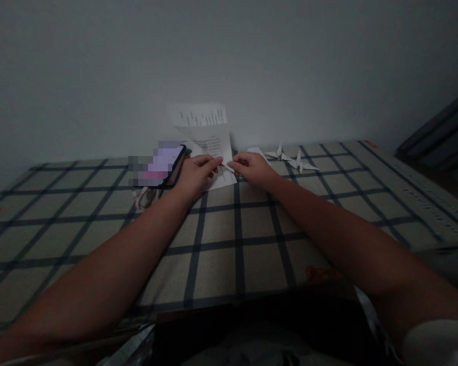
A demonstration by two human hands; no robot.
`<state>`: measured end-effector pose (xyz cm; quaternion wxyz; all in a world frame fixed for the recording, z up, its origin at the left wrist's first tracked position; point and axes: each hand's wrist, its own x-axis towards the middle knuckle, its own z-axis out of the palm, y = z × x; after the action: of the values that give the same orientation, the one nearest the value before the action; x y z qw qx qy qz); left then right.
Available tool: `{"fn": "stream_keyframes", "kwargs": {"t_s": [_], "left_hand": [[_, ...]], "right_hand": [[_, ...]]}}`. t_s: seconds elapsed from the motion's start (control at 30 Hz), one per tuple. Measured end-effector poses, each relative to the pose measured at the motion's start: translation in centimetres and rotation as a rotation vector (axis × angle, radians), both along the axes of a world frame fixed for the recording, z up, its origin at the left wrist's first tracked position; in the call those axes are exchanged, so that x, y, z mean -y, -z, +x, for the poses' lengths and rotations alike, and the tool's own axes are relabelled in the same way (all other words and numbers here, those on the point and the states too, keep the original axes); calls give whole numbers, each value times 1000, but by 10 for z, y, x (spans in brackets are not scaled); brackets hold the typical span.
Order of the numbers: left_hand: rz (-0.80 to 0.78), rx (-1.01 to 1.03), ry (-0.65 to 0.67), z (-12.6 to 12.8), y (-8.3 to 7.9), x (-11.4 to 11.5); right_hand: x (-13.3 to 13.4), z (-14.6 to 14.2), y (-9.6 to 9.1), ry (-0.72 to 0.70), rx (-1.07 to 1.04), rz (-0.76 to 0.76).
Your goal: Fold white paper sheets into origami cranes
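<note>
My left hand (199, 173) and my right hand (253, 168) meet near the back of the table, both with fingers closed in a pinch. Between their fingertips is a small piece of folded white paper (228, 168); its exact shape is too small and dim to make out. Under and behind my hands is a white printed sheet (211, 133), its upper part bent up toward the wall. To the right of my right hand lie two folded paper cranes (301, 162), wings spread. Another white piece of paper (258, 150) shows partly behind that hand.
Left of my left hand, a phone (164, 161) leans at a tilt, its screen partly blurred. A pale cable (142, 199) is bunched below it. A checked cloth (217, 229) covers the table, and a plain wall (229, 61) rises at its far edge.
</note>
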<state>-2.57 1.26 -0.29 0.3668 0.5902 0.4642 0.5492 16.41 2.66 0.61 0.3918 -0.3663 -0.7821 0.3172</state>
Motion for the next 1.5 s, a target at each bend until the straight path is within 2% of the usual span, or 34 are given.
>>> {"fn": "stream_keyframes", "kwargs": {"t_s": [0.13,0.3,0.53,0.73,0.9,1.2,1.37,1.5], "left_hand": [[12,133,-55,-1,3,-6],[41,178,-93,0,2,-5],[-28,256,-4,1,-3,-2],[-55,152,-16,0,4,-6],[-39,141,-5,1,3,-2],[-147,59,189,3,5,7],[-127,155,99,3,5,3],[-93,141,38,2,3,1]], "right_hand": [[1,-1,-1,-7,4,-28],[1,-1,0,-10,11,4],[1,1,1,-37,35,29],[1,2,3,-46,67,38],[4,2,3,-94,59,-26],[5,3,-4,112,-169,-106],[1,2,-1,93,-131,-79],[0,0,1,80,-157,-95]]}}
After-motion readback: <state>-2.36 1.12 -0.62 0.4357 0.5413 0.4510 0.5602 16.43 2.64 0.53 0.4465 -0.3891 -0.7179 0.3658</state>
